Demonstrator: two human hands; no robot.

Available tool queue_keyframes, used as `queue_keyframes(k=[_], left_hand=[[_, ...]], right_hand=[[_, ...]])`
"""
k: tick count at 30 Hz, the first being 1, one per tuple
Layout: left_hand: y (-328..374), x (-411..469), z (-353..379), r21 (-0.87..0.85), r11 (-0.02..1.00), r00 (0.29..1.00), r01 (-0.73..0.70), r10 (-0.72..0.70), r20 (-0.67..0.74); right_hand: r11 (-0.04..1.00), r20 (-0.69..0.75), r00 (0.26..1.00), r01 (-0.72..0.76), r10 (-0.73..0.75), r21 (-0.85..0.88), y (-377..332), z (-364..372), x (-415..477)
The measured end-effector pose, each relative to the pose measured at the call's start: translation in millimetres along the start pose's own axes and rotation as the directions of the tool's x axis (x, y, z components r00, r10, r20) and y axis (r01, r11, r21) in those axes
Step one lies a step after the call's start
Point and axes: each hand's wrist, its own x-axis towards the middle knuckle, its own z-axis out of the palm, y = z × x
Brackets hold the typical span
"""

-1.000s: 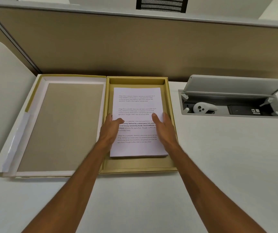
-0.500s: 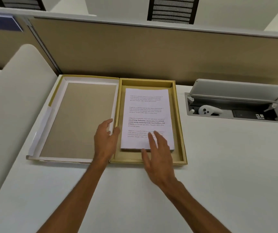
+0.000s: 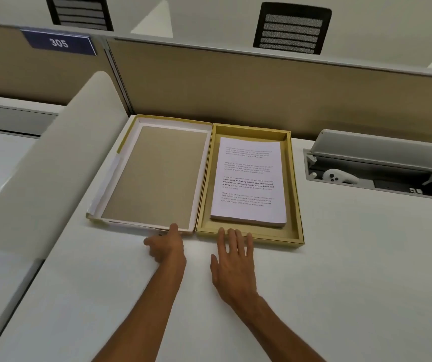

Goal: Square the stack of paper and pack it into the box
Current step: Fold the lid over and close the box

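A squared stack of printed white paper (image 3: 250, 181) lies flat inside the shallow yellow box (image 3: 295, 194) in the middle of the desk. To its left the box lid (image 3: 154, 176) lies open, inner side up. My left hand (image 3: 166, 245) is at the lid's near edge, thumb on top of the rim and fingers curled beneath it. My right hand (image 3: 234, 259) rests flat on the desk with fingers spread, its fingertips touching the box's near wall. Neither hand touches the paper.
A beige partition (image 3: 235, 82) runs behind the box. An open cable hatch (image 3: 376, 165) at the right holds a white controller (image 3: 338, 176). A white side panel (image 3: 45, 163) borders the desk on the left. Two black chairs stand beyond the partition.
Both hands have come off the paper and drawn back toward me. The left went to the lid's near edge, the right to the desk in front of the box. The camera has tilted up.
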Motion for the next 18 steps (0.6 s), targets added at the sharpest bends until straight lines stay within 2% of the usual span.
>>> queue_keyframes(k=[3, 6, 9, 13, 18], left_hand=[[2.8, 7.1, 0.1, -0.048, 0.998, 0.999, -0.039, 0.04, 0.023], [1.8, 4.6, 0.4, -0.092, 0.986, 0.99, -0.137, 0.14, 0.028], [-6.0, -3.7, -0.9, -0.092, 0.966, 0.964, -0.243, 0.251, 0.087], [-11.8, -4.4, -7.4, -0.122, 0.941, 0.939, -0.315, 0.328, 0.103], [-20.1, -4.5, -14.0, -0.081, 0.888, 0.878, -0.453, 0.46, 0.131]], right_hand=[[1.0, -0.004, 1.0, -0.003, 0.003, -0.012, -2.0, 4.7, -0.9], [1.0, -0.02, 1.0, -0.008, 0.007, -0.016, -3.8, 8.2, -1.1], [1.0, -0.037, 0.999, -0.013, 0.012, -0.017, -4.5, 10.0, -0.1], [1.0, -0.063, 0.998, -0.014, 0.013, -0.008, -3.4, 12.1, 0.4], [1.0, -0.077, 0.997, -0.005, 0.005, -0.006, -1.9, 14.0, -1.0]])
